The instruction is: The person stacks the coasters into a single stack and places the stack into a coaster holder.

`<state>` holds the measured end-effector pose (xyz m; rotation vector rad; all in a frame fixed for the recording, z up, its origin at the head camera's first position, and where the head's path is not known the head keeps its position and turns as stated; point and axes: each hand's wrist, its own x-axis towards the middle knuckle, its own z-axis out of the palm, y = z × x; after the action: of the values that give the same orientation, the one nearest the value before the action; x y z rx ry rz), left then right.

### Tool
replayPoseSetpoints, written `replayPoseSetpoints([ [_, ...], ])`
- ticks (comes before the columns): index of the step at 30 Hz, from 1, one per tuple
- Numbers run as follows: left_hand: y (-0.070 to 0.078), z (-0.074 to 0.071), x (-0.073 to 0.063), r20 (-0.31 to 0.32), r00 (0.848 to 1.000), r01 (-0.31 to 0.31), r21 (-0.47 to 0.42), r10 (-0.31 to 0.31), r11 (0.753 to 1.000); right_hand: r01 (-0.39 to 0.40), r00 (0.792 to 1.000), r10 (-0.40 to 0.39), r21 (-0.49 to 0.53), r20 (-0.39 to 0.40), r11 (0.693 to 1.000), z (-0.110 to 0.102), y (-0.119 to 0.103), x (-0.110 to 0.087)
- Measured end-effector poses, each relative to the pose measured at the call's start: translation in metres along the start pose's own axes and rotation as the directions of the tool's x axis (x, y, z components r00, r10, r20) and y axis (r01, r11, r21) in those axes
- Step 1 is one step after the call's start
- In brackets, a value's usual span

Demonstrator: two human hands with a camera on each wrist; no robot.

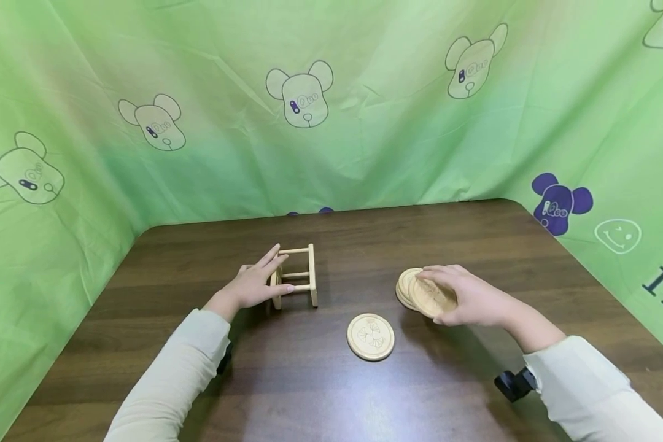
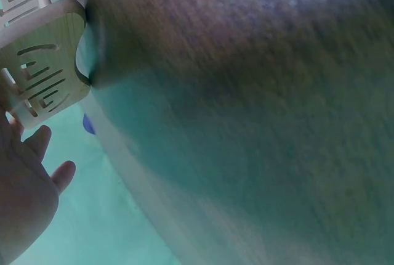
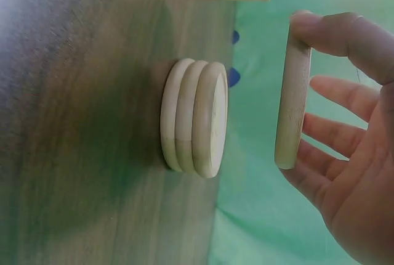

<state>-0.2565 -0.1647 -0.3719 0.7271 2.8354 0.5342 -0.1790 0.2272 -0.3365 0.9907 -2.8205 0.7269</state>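
Observation:
My left hand (image 1: 254,287) holds a small wooden coaster rack (image 1: 312,276), its thumb on the near side and fingers on the far side. Cut-out patterns mark the rack's end panels (image 2: 46,71) in the left wrist view. Between thumb and fingers, my right hand (image 1: 472,299) grips a round wooden coaster (image 3: 292,101) by its edge. That coaster is tilted and apart from a stack of three coasters (image 3: 209,120) on the table. Another coaster (image 1: 371,337), with a leaf design on its face, lies flat between the two hands.
The dark wood-grain table (image 1: 309,393) ends at a green cloth (image 1: 364,159) printed with bear heads, hung behind it and at both sides. A black wrist device (image 1: 515,385) sits under the right sleeve.

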Motion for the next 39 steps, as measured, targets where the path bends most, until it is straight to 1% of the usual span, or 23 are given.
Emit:
replayPoseSetpoints([
  [2,0.000,0.001,0.000,0.004,1.000,0.002,-0.007,-0.002,1.000,-0.013,1.000,0.013,0.004,0.003,1.000,0.000,0.003,0.002],
  [10,0.000,0.000,0.000,0.000,1.000,0.003,0.002,-0.003,1.000,-0.013,1.000,0.013,-0.002,-0.011,1.000,0.002,0.017,0.012],
  [17,-0.001,-0.001,0.000,-0.007,1.000,0.011,0.003,-0.011,1.000,-0.050,0.999,0.050,-0.009,0.000,0.999,0.008,0.028,0.020],
  [24,-0.001,0.001,0.001,-0.005,1.000,-0.002,0.000,0.002,1.000,-0.065,0.998,0.065,-0.018,0.007,0.998,0.016,0.038,0.022],
  [27,0.000,0.002,0.000,-0.012,1.000,0.001,-0.003,-0.001,1.000,-0.063,0.998,0.063,-0.022,0.003,0.998,0.020,0.041,0.023],
  [32,0.000,0.001,-0.001,-0.007,1.000,0.008,-0.004,-0.008,1.000,-0.075,0.997,0.076,-0.023,0.021,0.997,0.022,0.043,0.025],
  [39,0.000,0.000,0.000,-0.007,1.000,0.003,-0.012,-0.003,1.000,-0.084,0.996,0.085,-0.032,0.032,0.996,0.023,0.043,0.028],
])
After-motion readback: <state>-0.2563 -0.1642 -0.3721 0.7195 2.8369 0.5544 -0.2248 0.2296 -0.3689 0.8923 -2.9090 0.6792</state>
